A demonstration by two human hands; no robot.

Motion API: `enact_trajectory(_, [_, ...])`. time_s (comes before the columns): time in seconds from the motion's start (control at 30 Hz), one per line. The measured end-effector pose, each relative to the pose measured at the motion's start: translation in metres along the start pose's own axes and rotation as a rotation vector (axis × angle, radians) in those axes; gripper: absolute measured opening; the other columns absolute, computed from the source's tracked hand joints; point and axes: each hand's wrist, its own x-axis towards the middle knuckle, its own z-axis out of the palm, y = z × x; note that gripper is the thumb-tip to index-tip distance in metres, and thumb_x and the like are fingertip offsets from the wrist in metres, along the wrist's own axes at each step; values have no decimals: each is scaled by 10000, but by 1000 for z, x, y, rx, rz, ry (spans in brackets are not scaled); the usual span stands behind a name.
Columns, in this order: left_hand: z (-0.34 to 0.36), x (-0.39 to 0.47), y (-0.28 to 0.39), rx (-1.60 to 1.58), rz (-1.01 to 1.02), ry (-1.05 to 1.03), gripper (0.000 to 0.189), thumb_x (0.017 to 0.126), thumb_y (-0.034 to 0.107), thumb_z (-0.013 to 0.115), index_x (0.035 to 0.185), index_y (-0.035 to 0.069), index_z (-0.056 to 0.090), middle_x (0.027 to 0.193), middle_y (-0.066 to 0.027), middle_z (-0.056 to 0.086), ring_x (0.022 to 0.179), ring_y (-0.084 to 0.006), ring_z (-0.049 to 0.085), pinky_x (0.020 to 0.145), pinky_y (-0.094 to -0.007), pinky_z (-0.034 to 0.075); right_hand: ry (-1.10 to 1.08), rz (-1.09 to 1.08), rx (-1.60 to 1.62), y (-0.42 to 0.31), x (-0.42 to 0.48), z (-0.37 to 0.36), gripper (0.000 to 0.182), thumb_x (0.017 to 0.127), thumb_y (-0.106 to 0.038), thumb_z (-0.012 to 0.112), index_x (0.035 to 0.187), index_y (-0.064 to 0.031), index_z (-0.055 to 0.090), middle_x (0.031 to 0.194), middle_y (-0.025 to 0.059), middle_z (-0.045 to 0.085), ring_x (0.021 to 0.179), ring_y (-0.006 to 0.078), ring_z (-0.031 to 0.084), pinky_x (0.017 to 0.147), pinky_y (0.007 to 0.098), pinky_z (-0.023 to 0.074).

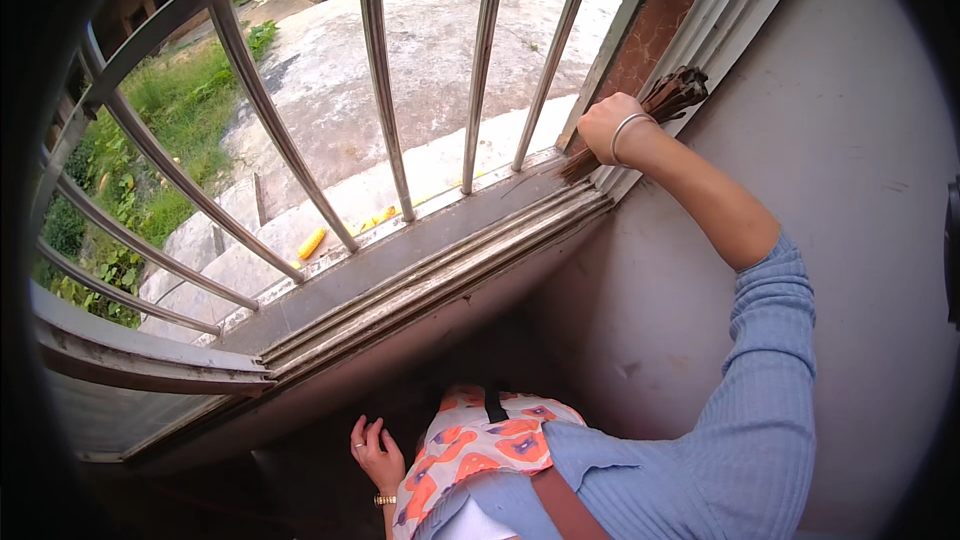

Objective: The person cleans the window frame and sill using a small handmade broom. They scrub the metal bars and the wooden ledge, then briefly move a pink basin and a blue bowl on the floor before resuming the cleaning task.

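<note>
My right hand point(613, 127), with a silver bangle at the wrist, grips a short bundled brush point(673, 94) of dark, stiff fibres. The brush's thick end points up and right past the wrist, and its thin bristle tips touch the right-hand corner of the windowsill point(480, 214), beside the window frame. Sliding-window tracks point(450, 259) with dirt along them run just inside the sill. My left hand point(379, 454) hangs low beside my body, fingers apart and slightly bent, holding nothing; it has a ring and a gold-coloured watch or bracelet.
Upright metal bars point(386, 82) stand along the sill's outer edge. Outside, a corn cob point(311, 243) and yellow bits lie on a pale concrete surface point(420, 37). A sliding window sash point(150, 360) is at the lower left. A pale wall point(847, 165) rises at the right.
</note>
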Motion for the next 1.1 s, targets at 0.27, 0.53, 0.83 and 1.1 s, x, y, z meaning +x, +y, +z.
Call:
enact_trajectory(0.27, [1, 14, 0, -8, 51, -16, 233, 856, 22, 662, 1080, 51, 721, 1295, -137, 600, 1125, -319, 596, 985, -421, 449, 8, -63, 272, -7, -3, -8, 317, 810, -347, 720, 999, -93, 745, 1004, 106, 747, 934, 304, 713, 797, 415, 568])
enact_trajectory(0.53, [10, 47, 50, -181, 221, -49, 256, 805, -27, 704, 1039, 67, 742, 1178, -122, 666, 1013, -300, 650, 889, -400, 525, -19, 12, 291, -1, -41, 25, 349, 895, -317, 685, 1133, -73, 608, 943, 160, 723, 916, 339, 707, 776, 443, 559])
enact_trajectory(0.83, [-10, 138, 130, -240, 722, 134, 321, 780, -59, 696, 1057, 98, 734, 1176, -82, 667, 992, -231, 674, 971, -423, 504, -303, 120, 183, -10, -39, 43, 447, 911, -133, 554, 1357, -131, 595, 1173, 128, 707, 1081, 295, 684, 862, 409, 557])
enact_trajectory(1.1, [2, 172, 116, -154, 672, 100, 244, 831, -4, 701, 1059, 79, 725, 1143, -88, 679, 1046, -259, 653, 985, -430, 493, -490, 197, 38, -62, 21, 60, 320, 954, -198, 570, 1228, -116, 713, 1310, 95, 671, 1168, 262, 664, 907, 398, 550])
